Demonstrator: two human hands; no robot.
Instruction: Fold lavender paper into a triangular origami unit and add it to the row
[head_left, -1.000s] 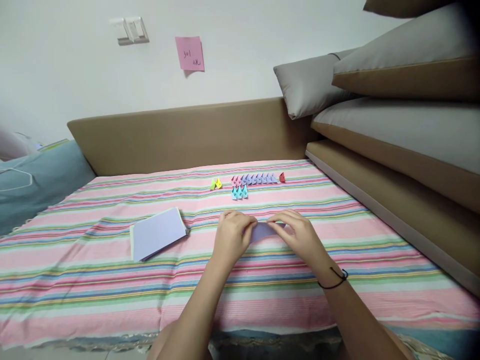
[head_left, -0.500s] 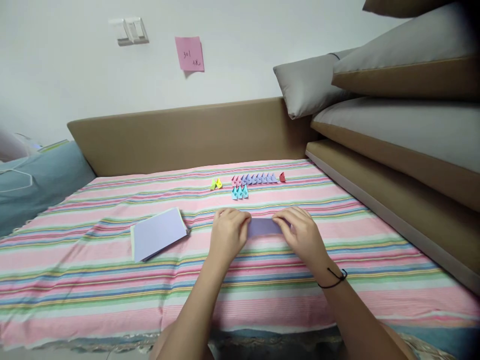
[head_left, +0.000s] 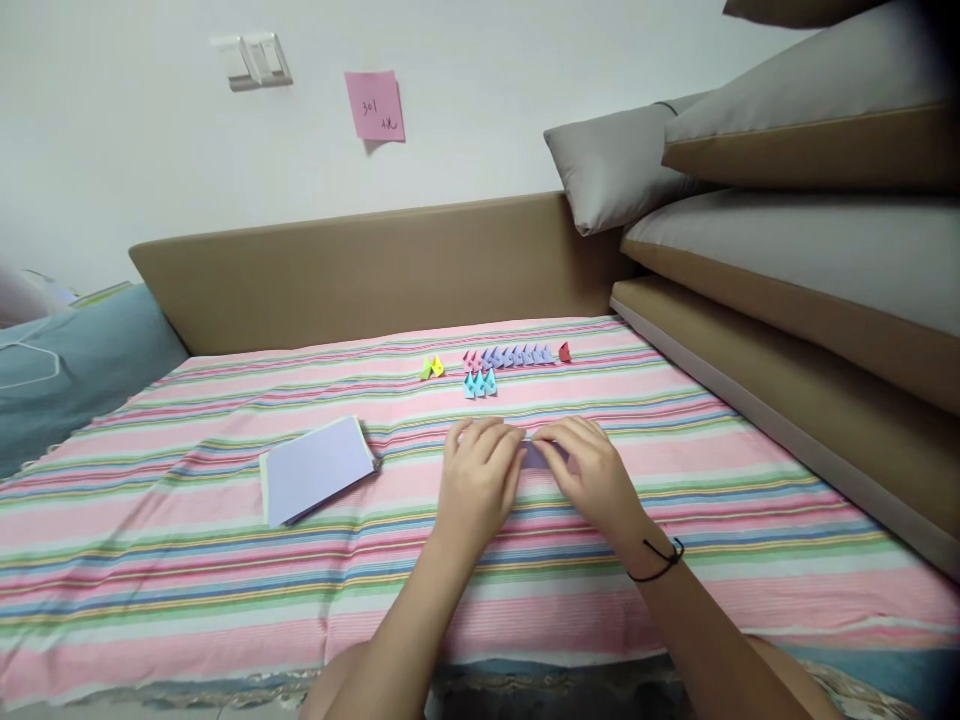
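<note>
My left hand [head_left: 480,478] and my right hand [head_left: 589,470] meet over a small folded lilac paper [head_left: 538,455] lying on the striped cloth [head_left: 525,560]. The fingertips of both hands pinch and press the paper, and most of it is hidden under them. A stack of lilac paper sheets [head_left: 315,468] lies to the left of my left hand. Farther back stands a row of small folded paper pieces [head_left: 514,356] in pink, lilac and red, with blue ones [head_left: 478,383] in front and yellow-green ones [head_left: 431,368] to their left.
A brown padded backboard [head_left: 360,265] runs along the far edge. Grey and brown cushions [head_left: 787,230] are stacked at the right. A teal pillow [head_left: 67,365] lies at the left. A pink note [head_left: 373,105] and a light switch [head_left: 251,62] are on the wall.
Both hands have moved closer together over the lilac paper, and they now cover more of it. The paper looks shorter than half a second ago.
</note>
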